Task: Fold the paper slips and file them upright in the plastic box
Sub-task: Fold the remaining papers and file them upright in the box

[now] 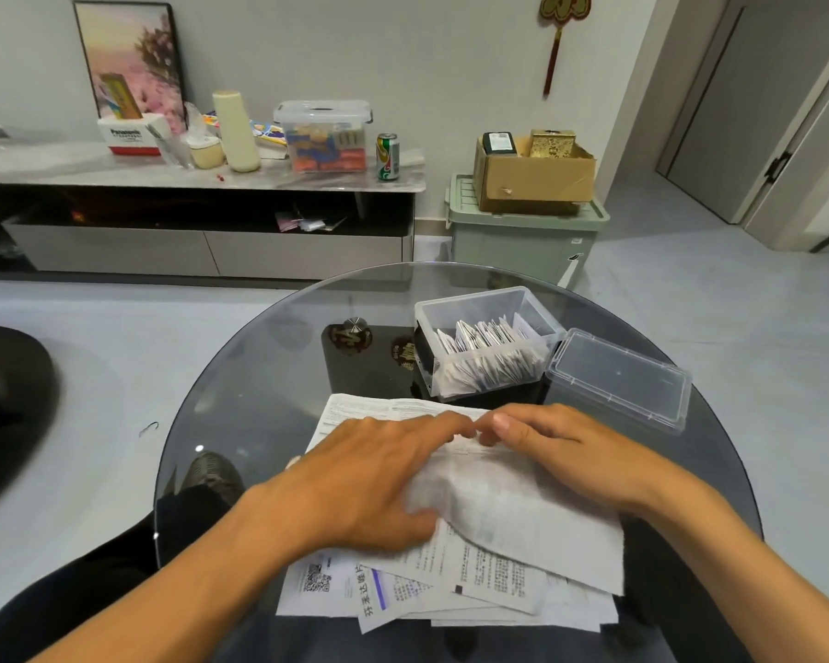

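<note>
Both hands flat on a half-folded paper slip.

The left hand (364, 476) and right hand (565, 452) press down with fingers nearly straight, fingertips almost meeting at the far fold of the slip (513, 500). The slip is white, creased and faintly printed; its long axis runs from there toward the near right, atop a loose pile of leaflets (403, 590). Beyond stands the plastic box (486, 346) (open, folded slips upright inside), its lid (618, 380) alongside on the glass table (250, 375).

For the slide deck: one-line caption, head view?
Both hands crease a paper slip beside the open plastic box.
</note>
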The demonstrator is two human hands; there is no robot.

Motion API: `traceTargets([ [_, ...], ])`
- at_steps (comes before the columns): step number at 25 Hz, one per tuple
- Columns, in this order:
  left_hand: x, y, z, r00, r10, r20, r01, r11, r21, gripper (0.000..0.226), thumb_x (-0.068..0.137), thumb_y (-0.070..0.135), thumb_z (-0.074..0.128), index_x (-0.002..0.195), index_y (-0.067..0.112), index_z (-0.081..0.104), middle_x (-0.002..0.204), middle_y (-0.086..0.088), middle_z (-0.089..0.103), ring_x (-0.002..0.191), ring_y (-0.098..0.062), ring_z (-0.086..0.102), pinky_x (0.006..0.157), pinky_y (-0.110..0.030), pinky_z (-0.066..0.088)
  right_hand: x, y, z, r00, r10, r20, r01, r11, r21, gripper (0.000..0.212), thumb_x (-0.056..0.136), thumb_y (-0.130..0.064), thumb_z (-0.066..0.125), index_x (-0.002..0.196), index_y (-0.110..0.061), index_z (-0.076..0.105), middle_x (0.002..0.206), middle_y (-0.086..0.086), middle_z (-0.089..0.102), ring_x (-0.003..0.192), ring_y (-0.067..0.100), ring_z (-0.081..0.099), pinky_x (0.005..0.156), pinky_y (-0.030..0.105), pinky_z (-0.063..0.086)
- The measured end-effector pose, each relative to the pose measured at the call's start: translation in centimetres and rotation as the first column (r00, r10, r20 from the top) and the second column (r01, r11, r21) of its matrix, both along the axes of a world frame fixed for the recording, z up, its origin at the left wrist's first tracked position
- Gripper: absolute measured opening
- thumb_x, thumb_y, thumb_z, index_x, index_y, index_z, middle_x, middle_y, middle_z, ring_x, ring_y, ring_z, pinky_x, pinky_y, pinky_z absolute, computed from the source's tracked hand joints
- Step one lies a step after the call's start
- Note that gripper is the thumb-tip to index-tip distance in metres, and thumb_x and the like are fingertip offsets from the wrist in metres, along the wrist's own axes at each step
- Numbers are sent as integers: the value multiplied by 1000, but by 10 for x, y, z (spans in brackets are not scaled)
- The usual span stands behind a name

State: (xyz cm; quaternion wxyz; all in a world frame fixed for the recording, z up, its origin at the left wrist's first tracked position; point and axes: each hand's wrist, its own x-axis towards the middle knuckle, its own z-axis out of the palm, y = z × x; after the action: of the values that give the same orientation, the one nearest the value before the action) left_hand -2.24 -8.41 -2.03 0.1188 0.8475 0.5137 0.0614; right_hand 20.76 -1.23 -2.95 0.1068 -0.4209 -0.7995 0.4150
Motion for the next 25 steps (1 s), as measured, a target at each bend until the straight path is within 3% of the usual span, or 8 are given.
traceTargets([
  [5,22,-3,-12,995,-12,-101,16,999,38,83,82,77,47,137,51,-10,141,3,55,132,-18,48,124,-42,0,1,1,-4,999,-9,-40,8,1000,-20,52,97,-64,34,115,-30,69,117,-16,69,115,0,60,106,40,44],
  [8,23,1,-17,987,0,-162,3,1000,15,76,83,75,47,141,39,13,140,6,53,131,-18,47,124,-44,6,2,2,-1,997,-72,-35,70,996,-59,53,93,-62,36,118,-29,69,115,-18,70,111,-6,60,107,33,44],
  [11,15,4,-21,996,14,-83,-1,988,156,33,95,58,42,114,31,49,106,7,65,95,-19,61,90,-33,42,2,0,1,996,-74,-41,70,994,-86,53,92,-61,36,119,-28,69,113,-18,71,107,-9,61,103,24,45],
  [15,-3,15,-15,953,106,283,-122,992,38,30,101,47,44,82,26,55,69,13,57,63,-5,52,61,-30,41,3,2,10,875,-303,-377,307,950,-51,54,88,-57,42,101,-16,75,95,-7,77,89,0,70,85,24,52],
  [17,-10,20,-1,694,256,673,-216,966,-144,34,98,45,51,85,16,63,74,9,63,67,-7,56,64,-30,43,11,8,20,583,-469,-663,487,855,-177,55,81,-65,51,90,-16,76,87,-3,77,82,7,70,78,23,52],
  [19,-10,22,13,219,392,894,-121,920,-374,28,96,32,53,100,11,72,97,-4,75,85,-17,69,74,-30,53,17,12,24,423,-448,-788,381,877,-294,67,66,-77,65,100,-20,74,103,4,76,96,18,69,84,31,54],
  [22,2,15,23,-196,508,838,114,861,-495,35,89,19,47,98,11,80,108,-8,76,96,-15,74,72,-24,59,0,1,16,545,-371,-752,145,925,-350,79,61,-63,81,121,-14,64,114,16,72,95,30,70,81,37,58],
  [25,6,14,19,-244,574,782,222,818,-531,37,92,19,45,113,9,74,119,-11,72,104,-20,71,77,-28,60,-22,-10,13,674,-313,-669,166,947,-276,42,76,-33,77,111,-12,70,105,14,74,91,30,71,73,33,58],
])
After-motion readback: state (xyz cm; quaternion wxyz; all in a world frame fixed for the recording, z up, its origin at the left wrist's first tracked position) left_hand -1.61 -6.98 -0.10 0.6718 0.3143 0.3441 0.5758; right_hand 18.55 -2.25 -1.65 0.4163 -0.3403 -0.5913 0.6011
